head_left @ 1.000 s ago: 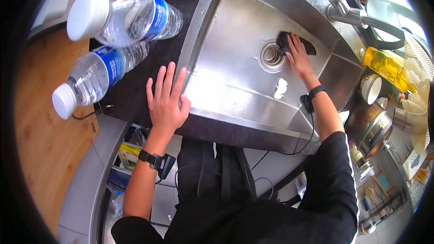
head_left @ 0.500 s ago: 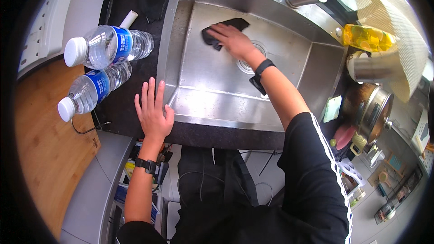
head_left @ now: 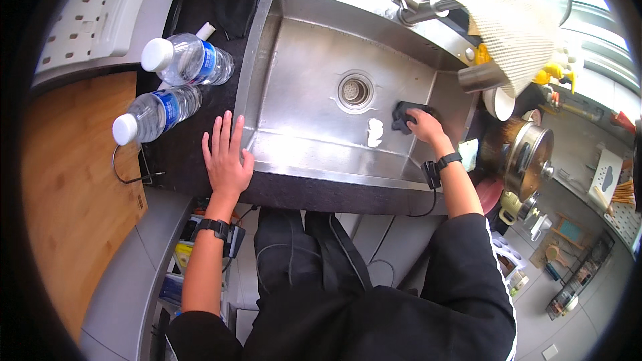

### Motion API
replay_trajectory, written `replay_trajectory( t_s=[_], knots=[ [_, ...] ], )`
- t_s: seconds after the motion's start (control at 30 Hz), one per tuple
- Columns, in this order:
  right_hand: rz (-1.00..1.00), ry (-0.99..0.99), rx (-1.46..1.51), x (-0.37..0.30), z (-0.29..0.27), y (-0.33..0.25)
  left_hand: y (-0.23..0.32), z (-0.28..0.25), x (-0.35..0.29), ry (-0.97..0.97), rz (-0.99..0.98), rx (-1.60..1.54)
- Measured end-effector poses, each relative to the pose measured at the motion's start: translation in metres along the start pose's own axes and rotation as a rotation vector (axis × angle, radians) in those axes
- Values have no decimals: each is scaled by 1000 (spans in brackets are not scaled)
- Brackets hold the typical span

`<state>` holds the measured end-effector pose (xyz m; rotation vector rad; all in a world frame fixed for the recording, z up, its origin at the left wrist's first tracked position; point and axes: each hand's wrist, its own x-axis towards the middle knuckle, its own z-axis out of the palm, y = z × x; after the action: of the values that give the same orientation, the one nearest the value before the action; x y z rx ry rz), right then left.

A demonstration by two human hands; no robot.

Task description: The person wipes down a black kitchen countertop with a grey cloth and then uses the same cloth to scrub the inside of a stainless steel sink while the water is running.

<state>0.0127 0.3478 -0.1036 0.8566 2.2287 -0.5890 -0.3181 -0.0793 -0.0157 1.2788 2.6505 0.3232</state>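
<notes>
My right hand point(head_left: 425, 126) grips a dark cloth point(head_left: 403, 117) against the floor of the steel sink point(head_left: 301, 73), near its right wall. The fingers are bent over the cloth, which bunches out to their left. Flat on the dark counter at the sink's near left corner lies my left hand point(head_left: 229, 160), fingers stretched and holding nothing. The round drain point(head_left: 354, 91) shows in the middle of the basin. Between drain and cloth is a white patch point(head_left: 374, 132); I cannot make out what it is.
Two water bottles point(head_left: 200, 60) lie on the left counter beside a wooden board point(head_left: 80, 180). A faucet point(head_left: 418, 10) rises at the far right, with a beige cloth point(head_left: 511, 33) hanging near it. A lidded pot point(head_left: 528, 157) stands right of the sink.
My right hand has carried the dark cloth from the sink's far left to its right side, uncovering the drain. The white patch now shows. My left hand stays at the corner. The view has shifted.
</notes>
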Motion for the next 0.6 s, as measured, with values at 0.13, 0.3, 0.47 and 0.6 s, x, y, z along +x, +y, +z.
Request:
replay_trajectory(
  t_s=[0.13, 0.3, 0.47, 0.6],
  knots=[
    [18, 461, 487, -16, -82, -53, -1, -1, -6, -10, -24, 12],
    [-196, 743, 596, 22, -149, -53, -1, -4, 0, 28, 12, -9],
    [-472, 758, 405, 18, -206, -154, -1, -6, -3, 2, -10, 10],
    [-427, 540, 562, 36, -223, -176, 0, -4, -1, 38, 1, 6]
  ],
)
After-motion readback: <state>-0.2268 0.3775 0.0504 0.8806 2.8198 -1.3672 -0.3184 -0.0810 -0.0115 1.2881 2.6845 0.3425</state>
